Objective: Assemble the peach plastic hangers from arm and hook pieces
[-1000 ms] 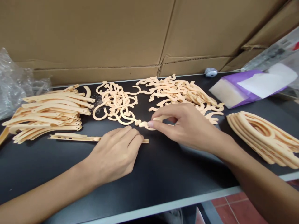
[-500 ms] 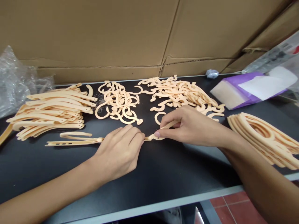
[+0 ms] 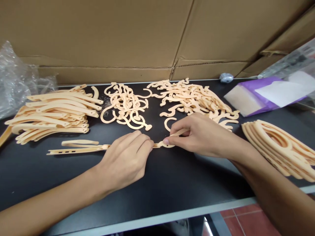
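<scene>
Nearest along the black surface (image 3: 167, 183), the person's left hand (image 3: 123, 160) lies over the middle of a slotted bar (image 3: 73, 151), its fingers curled closed around it (the thumb is hidden). At the bar's right end, the right hand (image 3: 201, 137) pinches a small notched piece (image 3: 161, 144) between thumb and forefinger, with little gap between them. The piece meets the bar's tip, though whether the two are locked cannot be told.

The step in hand looks like fitting this piece to the bar's end. The next move seems to call for a steady left hold while the right fingers line up the notch and press.

Just beyond the bar's left part runs a thin curved strip (image 3: 80, 142). Farther beyond that end lies a pile of long curved bars (image 3: 56, 111); beyond its middle, tangled hooks (image 3: 126, 105); beyond its right end, heaped wavy pieces (image 3: 194, 98).
</scene>
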Demonstrator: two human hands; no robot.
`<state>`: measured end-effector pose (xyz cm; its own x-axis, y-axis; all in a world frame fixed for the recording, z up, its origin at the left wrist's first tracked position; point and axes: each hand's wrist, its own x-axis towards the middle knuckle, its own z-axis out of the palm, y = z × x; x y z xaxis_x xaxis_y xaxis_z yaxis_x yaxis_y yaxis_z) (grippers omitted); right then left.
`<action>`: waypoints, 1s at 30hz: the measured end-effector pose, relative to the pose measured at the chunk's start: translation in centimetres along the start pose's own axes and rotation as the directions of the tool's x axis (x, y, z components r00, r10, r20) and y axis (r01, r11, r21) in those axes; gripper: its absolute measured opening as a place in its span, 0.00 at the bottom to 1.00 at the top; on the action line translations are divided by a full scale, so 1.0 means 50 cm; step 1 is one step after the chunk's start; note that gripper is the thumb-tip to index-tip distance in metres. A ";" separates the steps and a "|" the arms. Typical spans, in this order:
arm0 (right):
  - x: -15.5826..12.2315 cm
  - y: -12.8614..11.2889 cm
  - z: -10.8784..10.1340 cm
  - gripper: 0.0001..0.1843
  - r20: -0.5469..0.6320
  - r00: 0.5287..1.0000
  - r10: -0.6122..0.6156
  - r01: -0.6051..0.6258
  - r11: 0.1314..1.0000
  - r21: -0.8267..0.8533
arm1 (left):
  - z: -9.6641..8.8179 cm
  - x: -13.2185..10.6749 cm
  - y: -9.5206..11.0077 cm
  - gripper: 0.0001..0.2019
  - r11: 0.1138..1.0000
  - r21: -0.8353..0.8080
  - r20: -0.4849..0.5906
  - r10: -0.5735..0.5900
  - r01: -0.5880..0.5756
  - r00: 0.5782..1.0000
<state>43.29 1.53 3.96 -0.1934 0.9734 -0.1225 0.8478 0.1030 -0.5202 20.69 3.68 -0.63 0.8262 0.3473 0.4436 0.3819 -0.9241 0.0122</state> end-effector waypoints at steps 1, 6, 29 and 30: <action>-0.001 0.000 0.001 0.14 -0.008 1.000 -0.002 0.002 1.000 -0.018 | 0.000 0.000 0.000 0.08 1.000 -0.002 -0.001 0.001 -0.001 1.000; -0.004 -0.001 0.013 0.13 -0.090 0.993 -0.078 0.066 0.989 -0.130 | -0.001 -0.002 -0.002 0.08 1.000 -0.003 0.002 -0.013 0.013 1.000; 0.004 0.028 -0.004 0.11 -0.188 0.881 -0.433 0.413 0.900 -0.138 | -0.003 -0.001 -0.002 0.07 1.000 0.026 -0.068 -0.014 0.016 0.998; 0.006 0.030 -0.008 0.12 -0.237 0.875 -0.423 0.411 0.906 -0.100 | -0.004 -0.001 -0.001 0.10 0.999 0.049 -0.101 -0.017 0.022 0.995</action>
<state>44.72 2.06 3.49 -0.4107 0.8562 0.3134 0.7380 0.5140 -0.4372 20.55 3.70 -0.48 0.7736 0.3455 0.5312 0.4201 -0.9072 -0.0216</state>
